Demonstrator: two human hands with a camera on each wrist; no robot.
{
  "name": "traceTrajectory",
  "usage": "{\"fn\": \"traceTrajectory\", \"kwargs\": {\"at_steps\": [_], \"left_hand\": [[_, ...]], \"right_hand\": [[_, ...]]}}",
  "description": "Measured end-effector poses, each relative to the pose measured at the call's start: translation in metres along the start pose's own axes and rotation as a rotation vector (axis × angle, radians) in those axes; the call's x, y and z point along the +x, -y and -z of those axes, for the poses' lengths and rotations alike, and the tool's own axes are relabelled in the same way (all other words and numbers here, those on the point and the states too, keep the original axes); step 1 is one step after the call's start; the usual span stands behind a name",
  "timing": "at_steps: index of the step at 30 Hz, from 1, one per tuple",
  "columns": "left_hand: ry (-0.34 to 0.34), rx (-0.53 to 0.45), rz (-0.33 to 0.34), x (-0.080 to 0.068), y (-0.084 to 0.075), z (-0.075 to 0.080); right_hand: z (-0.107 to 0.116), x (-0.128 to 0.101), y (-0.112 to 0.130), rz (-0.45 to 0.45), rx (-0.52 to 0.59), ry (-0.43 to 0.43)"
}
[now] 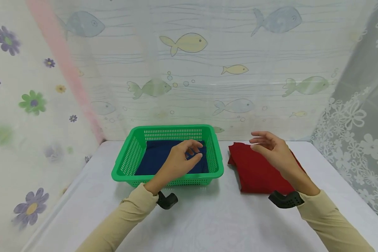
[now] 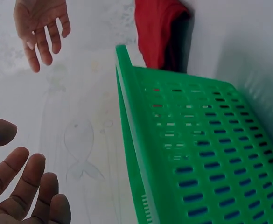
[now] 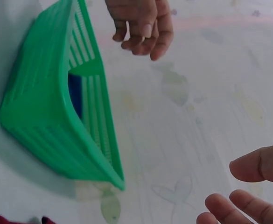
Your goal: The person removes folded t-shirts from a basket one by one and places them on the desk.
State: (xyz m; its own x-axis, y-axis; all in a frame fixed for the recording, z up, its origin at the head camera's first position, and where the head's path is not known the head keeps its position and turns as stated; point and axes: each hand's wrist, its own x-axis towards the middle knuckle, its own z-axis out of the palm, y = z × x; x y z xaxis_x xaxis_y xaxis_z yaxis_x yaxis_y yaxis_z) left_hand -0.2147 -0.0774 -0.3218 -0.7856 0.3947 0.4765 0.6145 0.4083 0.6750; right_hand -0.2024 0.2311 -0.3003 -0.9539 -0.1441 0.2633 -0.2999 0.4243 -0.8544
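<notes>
A green plastic basket (image 1: 121, 176) with slotted sides stands on the table, and a folded navy blue cloth (image 1: 159, 154) lies inside it. Over the basket hovers my left hand (image 1: 179, 159), its fingers loosely bent and holding nothing. To the right of the basket lies a folded red cloth (image 1: 258, 175). My right hand (image 1: 278, 154) is raised above that cloth, fingers relaxed and apart from the thumb, with nothing between them. In the left wrist view the red cloth (image 2: 157, 28) shows behind the basket (image 2: 197, 140).
The white-covered table (image 1: 201, 220) runs up to a fish-print curtain (image 1: 192, 70) at the back. A flowered curtain (image 1: 31, 105) hangs on the left, and a lace-patterned one (image 1: 359, 129) on the right. Both wrists carry a black camera mount (image 1: 286, 200).
</notes>
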Motion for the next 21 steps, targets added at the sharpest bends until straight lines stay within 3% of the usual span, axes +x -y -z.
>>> {"fn": "traceTrajectory", "kwargs": {"at_steps": [9, 21], "left_hand": [[-0.023, -0.014, 0.064, -0.004, 0.008, 0.028], [-0.022, -0.134, 0.217, -0.004, 0.024, 0.059]], "right_hand": [[-0.019, 0.013, 0.010, -0.078, 0.178, 0.105], [-0.039, 0.033, 0.019, -0.094, 0.253, 0.175]]}}
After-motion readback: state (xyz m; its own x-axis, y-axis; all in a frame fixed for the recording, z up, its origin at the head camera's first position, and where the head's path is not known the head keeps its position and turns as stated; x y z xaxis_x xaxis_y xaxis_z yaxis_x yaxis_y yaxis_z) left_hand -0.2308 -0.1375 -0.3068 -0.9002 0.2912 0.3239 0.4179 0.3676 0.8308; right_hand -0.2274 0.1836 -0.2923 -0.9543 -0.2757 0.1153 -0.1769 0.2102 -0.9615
